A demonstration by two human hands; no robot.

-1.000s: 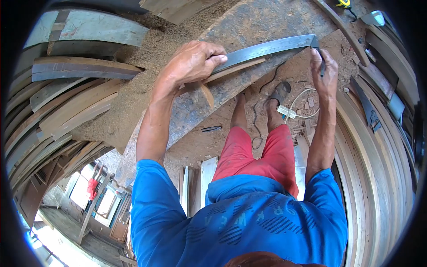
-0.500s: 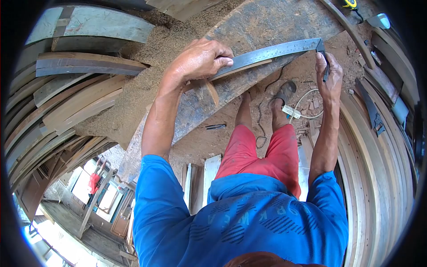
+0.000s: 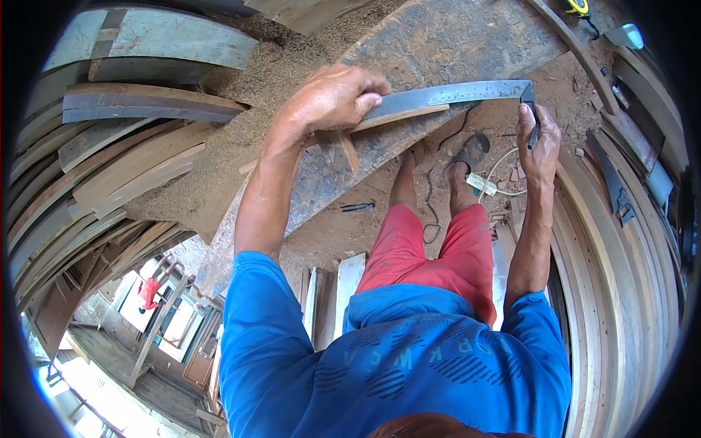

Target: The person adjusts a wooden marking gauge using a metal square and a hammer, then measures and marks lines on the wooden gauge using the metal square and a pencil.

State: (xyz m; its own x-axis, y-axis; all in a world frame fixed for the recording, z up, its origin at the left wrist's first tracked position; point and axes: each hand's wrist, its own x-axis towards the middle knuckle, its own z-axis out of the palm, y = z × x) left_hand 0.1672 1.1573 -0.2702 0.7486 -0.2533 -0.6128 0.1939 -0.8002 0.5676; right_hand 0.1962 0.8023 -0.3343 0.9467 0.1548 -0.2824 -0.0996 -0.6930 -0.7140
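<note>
My left hand (image 3: 337,96) is closed on the near end of a metal square's blade (image 3: 453,93), above the worn workbench (image 3: 467,44). At the square's other end, my right hand (image 3: 540,139) grips its dark stock, and a dark pen-like tool (image 3: 534,136) shows between the fingers. A thin wooden strip (image 3: 409,117) lies just below the blade, with one end hidden near my left hand. A short wooden piece (image 3: 349,152) crosses beneath that hand.
Boards (image 3: 139,153) are stacked at the left, more planks (image 3: 595,277) at the right with a handsaw (image 3: 612,179). Pliers (image 3: 357,207) and a power strip (image 3: 481,184) lie on the ground. A person in red (image 3: 150,293) is far off, lower left.
The square's blade has tilted slightly and its corner has moved a little down, showing more of the wooden strip. My left fingers have shifted. The distant person in red has come further into view.
</note>
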